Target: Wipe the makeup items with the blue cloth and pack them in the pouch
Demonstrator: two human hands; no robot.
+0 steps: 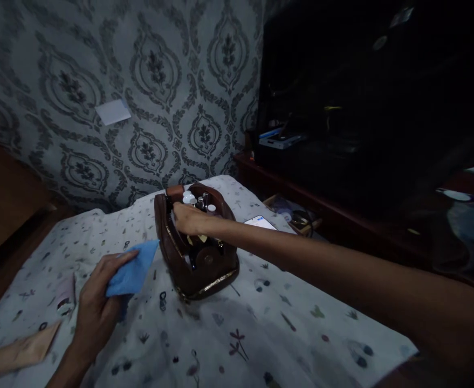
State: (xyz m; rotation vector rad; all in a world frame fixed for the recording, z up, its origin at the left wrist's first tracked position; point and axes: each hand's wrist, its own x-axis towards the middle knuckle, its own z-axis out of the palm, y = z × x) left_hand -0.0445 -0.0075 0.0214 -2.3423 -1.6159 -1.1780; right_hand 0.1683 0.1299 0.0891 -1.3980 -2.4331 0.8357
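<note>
My left hand (99,293) grips a folded light-blue cloth (134,272) between thumb and fingers, above the patterned bed sheet. Ahead of it sits a brown toiletry bag (208,275) with gold zips, its top unzipped. Inside the bag stand several small bottles, among them one with a white cap (211,208). My right hand (190,220) reaches into the left side of the bag; its fingertips are down inside, so what they touch or hold is hidden.
A beige tube (26,347) and a pale pink tube (66,295) lie on the sheet (285,345) at left. Right of the bag lies a lit phone (261,222). Beyond it are an open drawer (293,213) with items and a dark cabinet. A patterned wall (172,97) stands behind.
</note>
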